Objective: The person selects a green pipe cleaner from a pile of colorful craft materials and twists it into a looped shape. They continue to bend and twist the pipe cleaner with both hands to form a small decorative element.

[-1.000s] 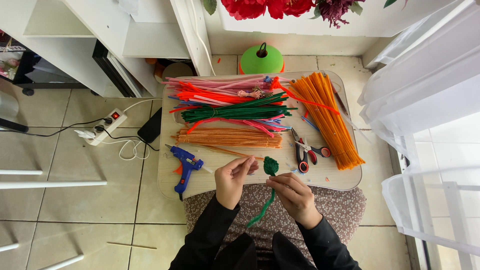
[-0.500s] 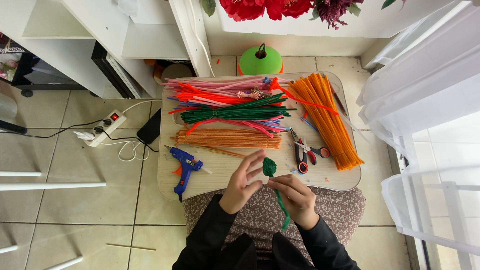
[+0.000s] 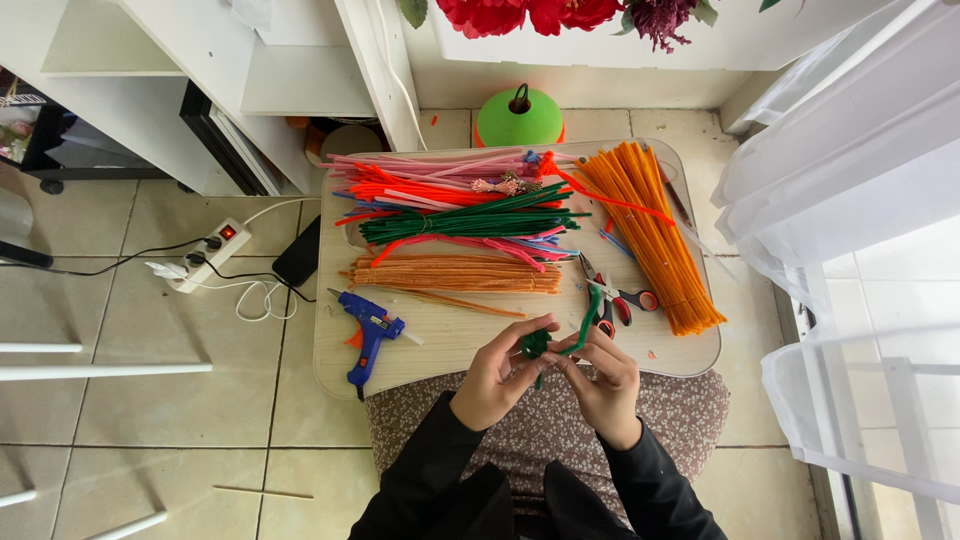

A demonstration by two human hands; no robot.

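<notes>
Both hands pinched one fuzzy green pipe cleaner [image 3: 540,345] above the pale wooden lap tray [image 3: 450,345].
Left hand [image 3: 492,375] steadied its coiled end, fingers curled shut; right hand [image 3: 600,375] gripped the free tail, seemingly for winding; red-handled scissors [image 3: 615,298] lay near.

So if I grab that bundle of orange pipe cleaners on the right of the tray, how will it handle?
The orange pipe cleaners are thin, fuzzy stems, so probably very light and not slippery. They lie loose and fanned out, so some would likely slide free unless pinched mid-length. The green pipe cleaner curls between both hands, so expect bending rather than stiffness.
</notes>
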